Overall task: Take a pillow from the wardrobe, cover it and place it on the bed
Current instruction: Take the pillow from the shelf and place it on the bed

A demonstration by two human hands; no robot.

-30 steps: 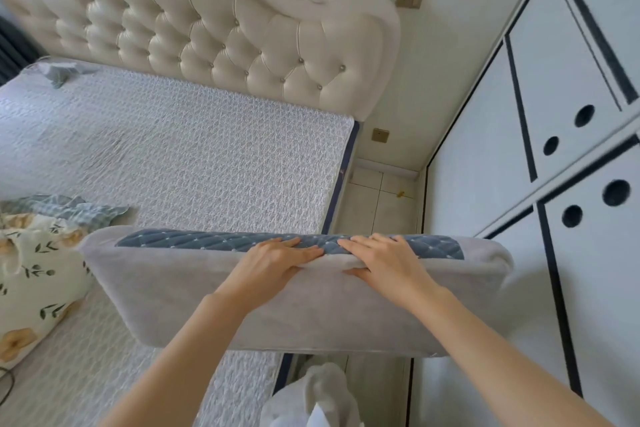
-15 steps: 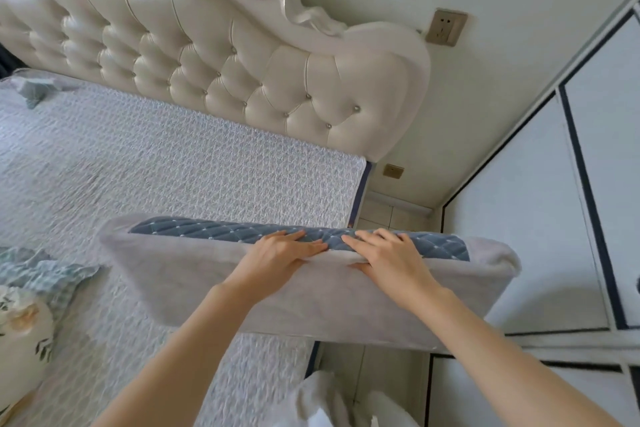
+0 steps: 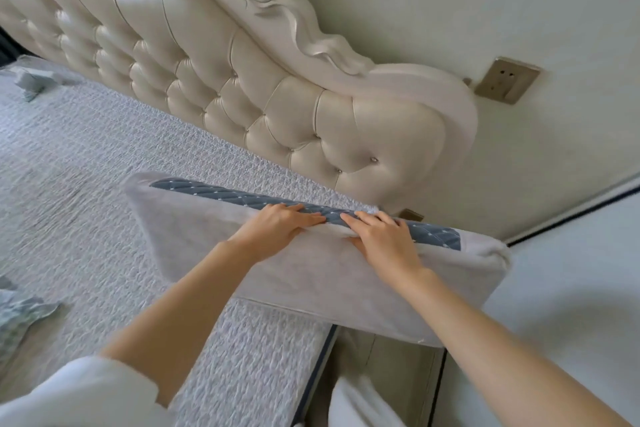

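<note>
From the head camera I see my left hand [image 3: 277,224] and right hand [image 3: 382,239] clamped on the pillow [image 3: 311,274] top edge, held above the bed [image 3: 121,177] corner. It now sits closer to the headboard [image 3: 242,87] than before; the floral pillow has left view.

Soft bright daylight, wide-angle bending (edges slightly motion-blurred).

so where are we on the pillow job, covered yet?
Done: the pillow is out of the wardrobe and over the bed's edge. In hand: the left hand and right hand grip its top edge, where a blue quilted strip shows between grey fabric; whether that is a finished cover is unclear. Left: laying it on the mattress by the headboard.
</note>
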